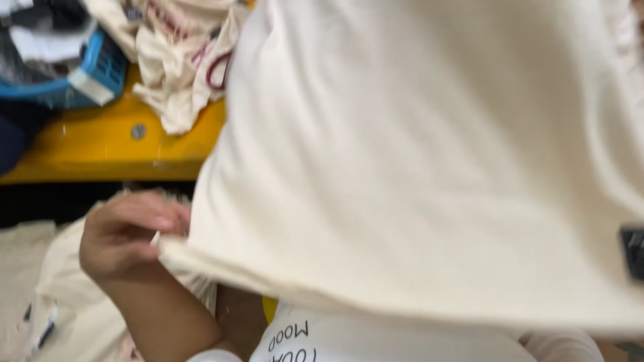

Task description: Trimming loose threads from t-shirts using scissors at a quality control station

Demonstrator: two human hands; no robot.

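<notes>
A: What is the left hand (124, 234) doing?

B: It is pinching the lower left corner of a big cream cloth panel (429, 154), most likely a cotton bag. The grip is closing tight on that corner, thumb against the curled fingers (164, 218), with the forearm running down toward the bottom edge of the view.

A: And where is the cloth sitting?

B: It is being held up close to the camera, filling most of the view from the top edge down to a sagging lower hem. It is hanging in front of the person's white printed shirt (315, 338), and it is covering nearly everything behind it.

A: Is the right hand showing?

B: No, it is lying out of view, so I cannot tell how its grip is standing. Only a small dark object (634, 251) is poking in at the right edge, too cut off to name.

A: What is lying around it?

B: A yellow tabletop (100, 144) is running along the upper left. A heap of cream cloth with red print (184, 57) is resting on it, just beside a blue plastic basket (100, 70) at the corner. More cream cloth (64, 305) is piling low on the left, beneath the left hand.
</notes>
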